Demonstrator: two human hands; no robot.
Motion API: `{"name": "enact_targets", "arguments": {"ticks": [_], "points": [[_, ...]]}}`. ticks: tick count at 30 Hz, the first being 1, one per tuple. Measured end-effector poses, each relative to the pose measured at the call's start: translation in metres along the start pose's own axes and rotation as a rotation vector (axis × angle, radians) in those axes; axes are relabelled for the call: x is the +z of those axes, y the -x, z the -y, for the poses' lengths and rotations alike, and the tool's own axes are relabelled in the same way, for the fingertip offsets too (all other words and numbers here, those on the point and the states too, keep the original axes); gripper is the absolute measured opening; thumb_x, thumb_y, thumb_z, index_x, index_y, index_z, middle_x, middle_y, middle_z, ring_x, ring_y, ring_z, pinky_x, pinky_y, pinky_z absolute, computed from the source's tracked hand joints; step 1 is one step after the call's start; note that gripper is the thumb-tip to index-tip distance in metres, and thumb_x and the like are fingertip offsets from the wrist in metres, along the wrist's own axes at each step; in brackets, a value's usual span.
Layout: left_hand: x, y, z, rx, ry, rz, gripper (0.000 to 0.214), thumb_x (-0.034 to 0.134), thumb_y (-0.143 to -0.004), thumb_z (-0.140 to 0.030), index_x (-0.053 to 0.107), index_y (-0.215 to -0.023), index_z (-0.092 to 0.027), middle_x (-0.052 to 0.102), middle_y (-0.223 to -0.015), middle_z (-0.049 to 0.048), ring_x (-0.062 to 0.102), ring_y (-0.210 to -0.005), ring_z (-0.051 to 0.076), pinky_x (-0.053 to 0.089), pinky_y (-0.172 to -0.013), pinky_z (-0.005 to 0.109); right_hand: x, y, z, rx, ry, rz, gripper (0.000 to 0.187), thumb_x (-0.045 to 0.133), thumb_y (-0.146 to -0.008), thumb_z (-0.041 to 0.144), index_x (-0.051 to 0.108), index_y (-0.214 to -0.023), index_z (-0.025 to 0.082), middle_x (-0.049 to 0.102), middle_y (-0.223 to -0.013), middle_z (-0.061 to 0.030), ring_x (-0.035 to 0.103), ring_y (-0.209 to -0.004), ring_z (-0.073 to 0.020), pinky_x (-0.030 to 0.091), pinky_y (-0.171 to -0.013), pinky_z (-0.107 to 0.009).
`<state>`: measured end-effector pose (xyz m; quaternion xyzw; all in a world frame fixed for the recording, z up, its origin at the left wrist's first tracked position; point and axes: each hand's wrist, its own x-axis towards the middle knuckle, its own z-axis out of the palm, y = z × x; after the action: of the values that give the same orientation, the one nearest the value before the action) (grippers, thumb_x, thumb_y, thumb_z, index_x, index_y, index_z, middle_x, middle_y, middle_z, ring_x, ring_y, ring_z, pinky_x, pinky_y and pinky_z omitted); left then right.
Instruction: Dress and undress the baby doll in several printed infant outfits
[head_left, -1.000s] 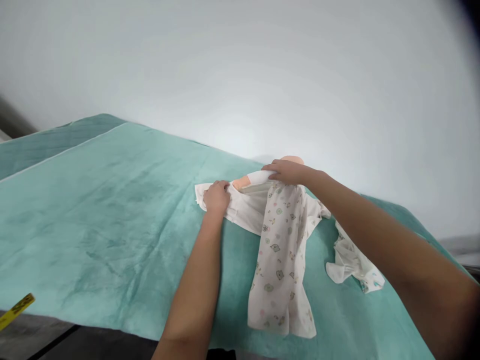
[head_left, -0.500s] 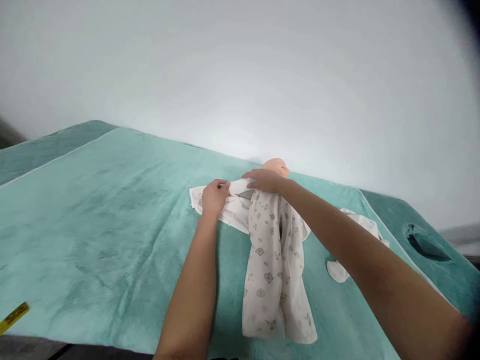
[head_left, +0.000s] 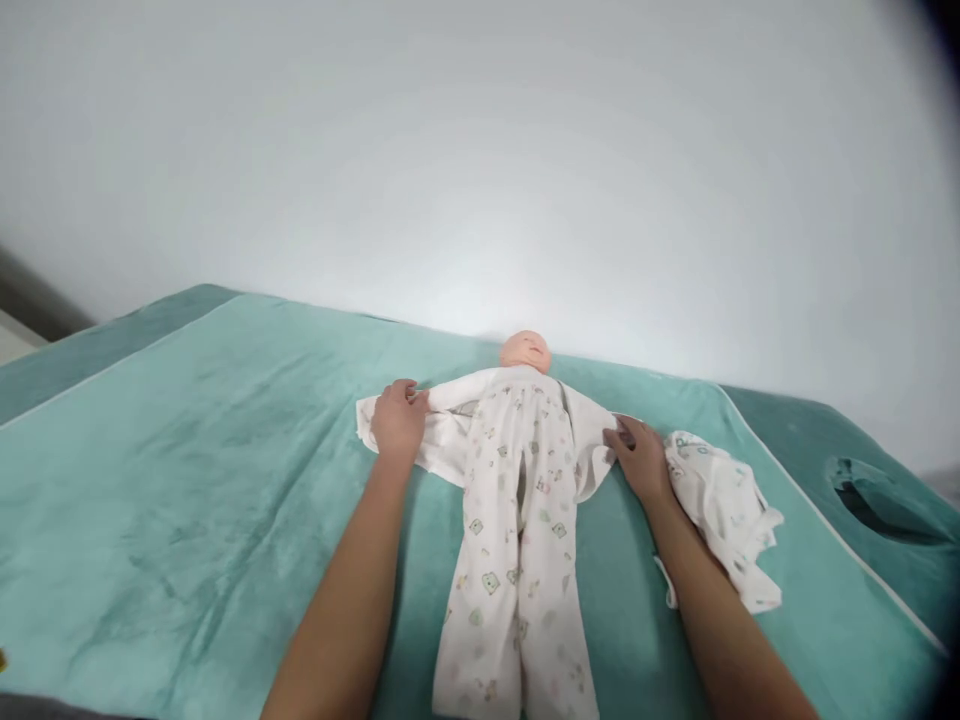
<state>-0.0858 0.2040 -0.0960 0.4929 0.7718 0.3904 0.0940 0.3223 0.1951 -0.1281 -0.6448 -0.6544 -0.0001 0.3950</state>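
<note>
A baby doll (head_left: 525, 350) lies face up, its head near the wall. White baby pants (head_left: 517, 520) with a small animal print are laid over its front, legs toward me. Beneath them is a white long-sleeved top (head_left: 461, 388), its sleeves spread to both sides. My left hand (head_left: 400, 422) is closed on the left sleeve near its end, fingertips curled around the cloth. On the other side, my right hand (head_left: 639, 455) pinches the end of the right sleeve (head_left: 589, 420) between thumb and fingers. The doll's own arms and body are hidden by cloth.
A crumpled white printed cloth (head_left: 724, 510) lies beside my right forearm. Everything rests on a green plush cover (head_left: 225, 500). Toward the right edge there is a dark oval opening (head_left: 885, 505) in the cover. A pale wall (head_left: 480, 180) rises behind.
My right hand has moved from the left shoulder area across to the right sleeve. My left hand stays at the left sleeve. The doll's head now shows fully, and the view has shifted.
</note>
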Motion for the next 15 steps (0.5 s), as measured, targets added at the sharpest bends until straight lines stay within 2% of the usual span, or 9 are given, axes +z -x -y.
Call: {"name": "enact_targets", "arguments": {"ticks": [3, 5, 7, 9, 12, 15], "points": [[0.007, 0.01, -0.011, 0.165, -0.063, -0.151, 0.032, 0.053, -0.088, -0.021, 0.063, -0.118, -0.022, 0.064, -0.124, 0.0113, 0.053, -0.122, 0.031, 0.042, -0.102, 0.046, 0.004, 0.005, -0.018, 0.069, -0.04, -0.049, 0.049, 0.057, -0.084, 0.056, 0.068, -0.108, 0.015, 0.067, -0.109, -0.0157, 0.057, -0.103, -0.0305, 0.042, -0.098, -0.047], [0.014, 0.016, -0.028, 0.329, -0.079, -0.132, 0.034, 0.049, -0.09, -0.019, 0.062, -0.121, -0.023, 0.062, -0.126, 0.0113, 0.051, -0.125, 0.031, 0.04, -0.106, 0.048, 0.007, 0.001, -0.018, 0.168, -0.022, -0.092, 0.051, 0.061, -0.081, 0.059, 0.067, -0.104, 0.015, 0.064, -0.107, -0.0162, 0.055, -0.101, -0.0308, 0.041, -0.095, -0.047], [0.026, 0.023, -0.052, 0.498, -0.097, -0.028, 0.033, 0.047, -0.092, -0.02, 0.062, -0.121, -0.024, 0.061, -0.126, 0.0103, 0.05, -0.125, 0.029, 0.038, -0.108, 0.047, 0.007, -0.003, -0.016, 0.259, 0.042, -0.117, 0.048, 0.065, -0.077, 0.061, 0.066, -0.092, 0.015, 0.061, -0.099, -0.0152, 0.052, -0.095, -0.0305, 0.04, -0.092, -0.047], [0.044, 0.03, -0.082, 0.643, -0.142, 0.104, 0.032, 0.044, -0.094, -0.021, 0.062, -0.12, -0.025, 0.062, -0.127, 0.0089, 0.05, -0.125, 0.027, 0.037, -0.11, 0.045, 0.004, -0.005, -0.013, 0.296, 0.103, -0.067, 0.043, 0.067, -0.076, 0.061, 0.063, -0.077, 0.018, 0.057, -0.086, -0.0107, 0.048, -0.084, -0.0269, 0.039, -0.086, -0.045], [0.07, 0.041, -0.132, 0.796, -0.274, 0.305, 0.032, 0.043, -0.096, -0.024, 0.062, -0.122, -0.025, 0.061, -0.13, 0.0081, 0.048, -0.129, 0.025, 0.034, -0.113, 0.043, 0.0, -0.006, -0.012, 0.227, 0.126, 0.063, 0.037, 0.062, -0.084, 0.052, 0.061, -0.068, 0.019, 0.052, -0.077, -0.0057, 0.041, -0.072, -0.0209, 0.036, -0.079, -0.039], [0.085, 0.051, -0.175, 0.813, -0.496, 0.486, 0.034, 0.051, -0.093, -0.031, 0.059, -0.125, -0.022, 0.06, -0.134, 0.0104, 0.046, -0.133, 0.028, 0.028, -0.116, 0.05, -0.001, -0.006, -0.013, 0.124, 0.106, 0.114, 0.034, 0.054, -0.09, 0.044, 0.063, -0.069, 0.019, 0.053, -0.081, -0.0059, 0.039, -0.074, -0.0199, 0.033, -0.077, -0.036]]}}
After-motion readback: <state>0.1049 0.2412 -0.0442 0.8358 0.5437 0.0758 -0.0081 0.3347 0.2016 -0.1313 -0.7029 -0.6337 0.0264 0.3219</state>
